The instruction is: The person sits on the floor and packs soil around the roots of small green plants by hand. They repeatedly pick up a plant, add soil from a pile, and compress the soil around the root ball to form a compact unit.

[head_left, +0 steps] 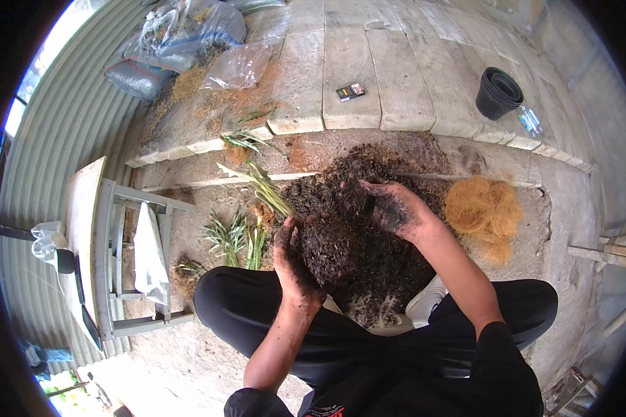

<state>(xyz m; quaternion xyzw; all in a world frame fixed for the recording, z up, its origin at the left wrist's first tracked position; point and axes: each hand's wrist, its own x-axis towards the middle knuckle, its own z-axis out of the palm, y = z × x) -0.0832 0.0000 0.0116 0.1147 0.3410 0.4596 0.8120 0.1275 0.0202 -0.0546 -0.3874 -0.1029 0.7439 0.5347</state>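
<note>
My left hand (295,260) cups a dark clump of soil (327,249) that forms a rounded root ball. Pale green cut stems (271,193) of a plant extend up and left from the clump. Over the dark soil heap (391,260), my right hand (388,206) is curled with loose soil at its fingers; both hands are smeared with it. Right of the heap lies a tangle of orange-brown fibre (482,216). More leafy plants (232,237) rest on the floor to the left, and another plant with a fibrous base (240,143) lies farther forward.
Beyond the heap runs a raised ledge of blocks (347,112) bearing a small box (350,92), stacked black pots (498,94), a plastic bottle (529,121), a clear plastic bag (240,65) and filled sacks (188,36). A table frame (109,250) stands at left beside the corrugated wall (47,130).
</note>
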